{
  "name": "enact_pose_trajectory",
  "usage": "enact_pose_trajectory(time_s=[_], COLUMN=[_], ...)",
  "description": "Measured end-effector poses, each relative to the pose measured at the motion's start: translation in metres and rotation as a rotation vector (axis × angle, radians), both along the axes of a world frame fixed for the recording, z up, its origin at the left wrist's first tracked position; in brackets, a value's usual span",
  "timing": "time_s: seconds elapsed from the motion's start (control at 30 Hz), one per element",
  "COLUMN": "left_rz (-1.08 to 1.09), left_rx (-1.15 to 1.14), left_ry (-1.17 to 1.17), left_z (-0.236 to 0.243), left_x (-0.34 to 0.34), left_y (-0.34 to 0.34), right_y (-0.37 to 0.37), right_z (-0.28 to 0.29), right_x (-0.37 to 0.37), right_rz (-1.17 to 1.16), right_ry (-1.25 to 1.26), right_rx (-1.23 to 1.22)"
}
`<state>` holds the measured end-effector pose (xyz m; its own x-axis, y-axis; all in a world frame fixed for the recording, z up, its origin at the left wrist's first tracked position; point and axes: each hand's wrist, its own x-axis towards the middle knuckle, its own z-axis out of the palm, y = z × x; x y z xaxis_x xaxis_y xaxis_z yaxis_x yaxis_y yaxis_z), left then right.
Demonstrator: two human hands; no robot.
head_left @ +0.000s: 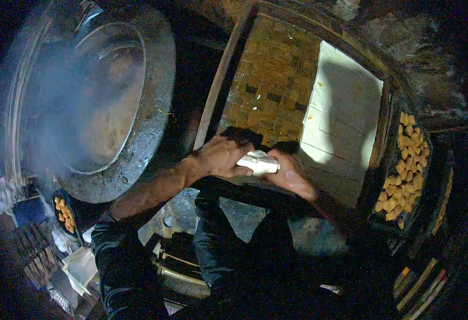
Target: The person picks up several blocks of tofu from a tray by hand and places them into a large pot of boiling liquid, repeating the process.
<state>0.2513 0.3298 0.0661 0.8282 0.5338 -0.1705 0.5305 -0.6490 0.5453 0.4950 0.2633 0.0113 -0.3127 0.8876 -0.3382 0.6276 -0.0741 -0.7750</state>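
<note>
White block [259,162] sits between both hands, over the near edge of a framed tray; one piece or several, cannot tell.

Far left: wide pan [162,80], blue-grey smoke or steam [58,96] over it, blurring the contents. Likely hot. Anything dropped in from height could splash, and the haze would hide it. Bare left forearm [154,186] passes near the rim; a careless swing that way risks a burn.

Below the pan, small dark container of golden-brown pieces [64,215], near the left sleeve. A snag there could spill it.

Centre: left hand [224,156], fingers closed about the block's left end. Right hand [292,173], fingers pressed to the other end. Block looks soft, so too hard a pinch may crumble it; too slack, and it could slide past the tray edge into the dark gap by the knees.

Right: framed tray [220,80], woven mat [271,64], white slab [346,106] scored with lines. Lifting carelessly could tear off-line, especially where shadow dims the cuts.

Far right: golden-brown heap [404,170], piled loosely; a bumped tray might send pieces rolling.
</note>
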Motion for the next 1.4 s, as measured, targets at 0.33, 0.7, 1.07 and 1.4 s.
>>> enact_pose_trajectory(time_s=[0.33, 0.7, 1.07, 1.4], left_rz=[-0.034, 0.049, 0.152, 0.122], left_rx=[0.313, -0.176, 0.516, 0.188], left_ry=[0.037, 0.146, -0.149, -0.071], left_z=[0.005, 0.010, 0.000, -0.034], left_x=[0.004, 0.010, 0.018, 0.001], left_y=[-0.018, 0.035, 0.046, -0.040], right_y=[-0.018, 0.048, 0.076, -0.049], right_z=[-0.022, 0.059, 0.061, 0.017], right_x=[0.015, 0.006, -0.001, 0.008], right_rz=[-0.075, 0.100, 0.298, 0.171], right_ry=[-0.202, 0.173, -0.474, -0.653], right_rx=[0.099, -0.143, 0.793, 0.324])
